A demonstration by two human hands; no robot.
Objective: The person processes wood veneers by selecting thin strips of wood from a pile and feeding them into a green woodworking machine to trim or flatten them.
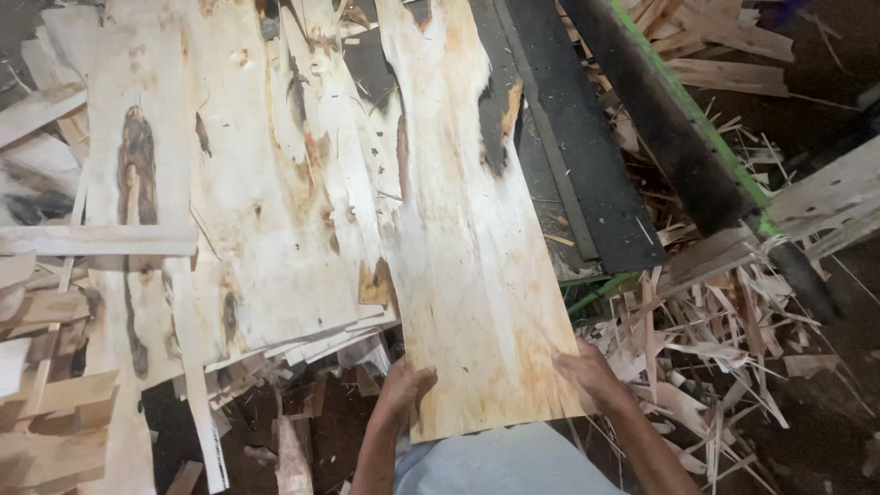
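A long pale wood veneer sheet (pixel 467 247) with brown streaks and a dark torn patch on its right edge runs from the top of the view down toward me. My left hand (pixel 401 390) grips its near left corner, fingers curled under the edge. My right hand (pixel 587 371) holds the near right corner. The sheet's far part lies over a black conveyor belt (pixel 587 165) and overlaps a stack of other veneer sheets (pixel 266 192) to its left.
A green-edged machine frame with a dark bar (pixel 678 137) slants down the right. Splintered veneer scraps (pixel 724 339) pile up at the right. Narrow wood strips and offcuts (pixel 64 385) lie at the left and below the stack.
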